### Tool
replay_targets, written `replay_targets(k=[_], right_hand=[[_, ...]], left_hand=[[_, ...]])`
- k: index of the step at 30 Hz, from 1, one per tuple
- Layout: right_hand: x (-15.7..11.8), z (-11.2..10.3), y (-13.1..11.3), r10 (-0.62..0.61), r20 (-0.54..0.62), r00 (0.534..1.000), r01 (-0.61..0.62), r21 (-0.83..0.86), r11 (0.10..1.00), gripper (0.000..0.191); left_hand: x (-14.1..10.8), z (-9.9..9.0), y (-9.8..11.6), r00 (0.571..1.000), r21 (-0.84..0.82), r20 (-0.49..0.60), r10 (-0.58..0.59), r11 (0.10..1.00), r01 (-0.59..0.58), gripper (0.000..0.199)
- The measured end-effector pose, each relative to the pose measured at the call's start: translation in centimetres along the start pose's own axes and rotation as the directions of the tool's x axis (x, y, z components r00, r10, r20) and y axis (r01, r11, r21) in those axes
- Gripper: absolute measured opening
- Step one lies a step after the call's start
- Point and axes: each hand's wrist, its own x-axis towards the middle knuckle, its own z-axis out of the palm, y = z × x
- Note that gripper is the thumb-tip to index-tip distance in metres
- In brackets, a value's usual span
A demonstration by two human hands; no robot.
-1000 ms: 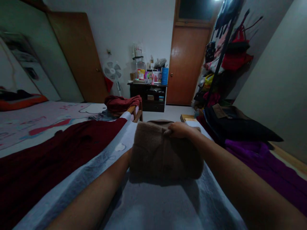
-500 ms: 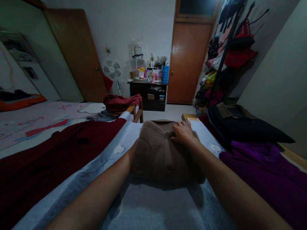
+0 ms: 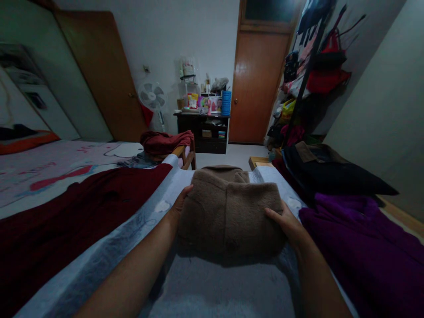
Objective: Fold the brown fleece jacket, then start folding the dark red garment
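A brown, thick folded garment [image 3: 228,216] lies in the middle of a pale blue-white covered surface [image 3: 225,287], with a button near its lower edge. My left hand [image 3: 182,198] grips its left side, the thumb on top and the other fingers hidden behind the cloth. At the right side, my right hand [image 3: 285,218] pinches the edge, its thumb on the front face and its fingers underneath. A collar-like part of the garment shows at the far edge.
A dark red garment [image 3: 99,203] is spread on the left. On the right lie purple clothing [image 3: 361,238] and a dark folded pile [image 3: 331,170]. Farther off are a wooden chair-like frame [image 3: 190,157] with red cloth, a fan [image 3: 153,96] and a dark cabinet [image 3: 202,132].
My right hand has moved from the garment's far top edge to its right side. The garment's right part now lies flatter and wider, with a straight upper edge.
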Motion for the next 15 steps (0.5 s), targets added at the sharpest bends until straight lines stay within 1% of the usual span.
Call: replay_targets(k=[2, 3, 5, 7, 9, 12, 15], right_hand=[[-0.1, 0.1, 0.4, 0.074, 0.116, 0.99, -0.09, 0.134, 0.987, 0.072], [0.1, 0.3, 0.5, 0.098, 0.141, 0.985, -0.121, 0.162, 0.979, 0.067], [0.7, 0.6, 0.7, 0.106, 0.124, 0.987, -0.128, 0.184, 0.975, 0.065], [1.3, 0.8, 0.8, 0.079, 0.092, 0.993, -0.095, 0.19, 0.977, 0.067], [1.6, 0.9, 1.0, 0.069, 0.107, 0.992, -0.089, 0.204, 0.975, 0.068], [1.7, 0.8, 1.1, 0.108, 0.158, 0.982, -0.141, 0.221, 0.965, 0.064], [1.6, 0.9, 1.0, 0.159, 0.178, 0.971, -0.196, 0.219, 0.956, 0.056]], left_hand=[[0.0, 0.1, -0.2, 0.999, -0.036, -0.015, -0.034, 0.999, 0.033, 0.054], [0.0, 0.1, -0.4, 0.999, -0.048, -0.024, -0.047, 0.998, 0.046, 0.054], [0.2, -0.1, -0.6, 0.998, -0.064, -0.03, -0.055, 0.997, 0.053, 0.053], [0.4, -0.7, -0.9, 0.999, -0.071, -0.012, -0.049, 0.996, 0.048, 0.051], [0.5, -1.3, -1.1, 0.999, -0.078, 0.018, -0.035, 0.996, 0.036, 0.049], [0.7, -1.9, -1.1, 0.999, -0.085, 0.053, -0.004, 0.996, 0.009, 0.043], [1.0, -1.9, -0.8, 0.999, -0.074, 0.042, 0.009, 0.997, -0.006, 0.039]])
